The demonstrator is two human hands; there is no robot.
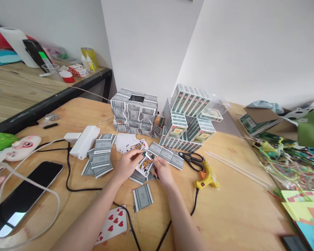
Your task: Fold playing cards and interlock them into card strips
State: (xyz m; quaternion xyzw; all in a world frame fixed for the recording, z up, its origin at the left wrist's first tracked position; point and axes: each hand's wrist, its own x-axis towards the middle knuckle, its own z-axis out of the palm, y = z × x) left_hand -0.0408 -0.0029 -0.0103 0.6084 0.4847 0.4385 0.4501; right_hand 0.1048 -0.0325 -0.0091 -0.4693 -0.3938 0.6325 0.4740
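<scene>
Over the middle of the wooden table, my left hand (131, 164) and my right hand (161, 170) both grip one playing card (144, 166), its picture face toward me. My fingertips pinch its upper edge, where a narrow white strip shows. Behind my hands lies a fan of loose white-faced cards (124, 142). A strip of joined grey-backed cards (170, 156) lies just beyond my right hand. Left of my left hand are folded grey-backed cards (102, 157). A single grey card (142, 197) lies nearer me, with a ten-of-hearts-like card (116, 223) partly under my left forearm.
A block built from folded cards (133, 113) stands at the back, beside stacked card boxes (189, 101). Black scissors (192, 160), a yellow glue gun (208, 176) and clear glue sticks (235, 167) lie right. A phone (26, 195), power strip (85, 142) and cables occupy the left.
</scene>
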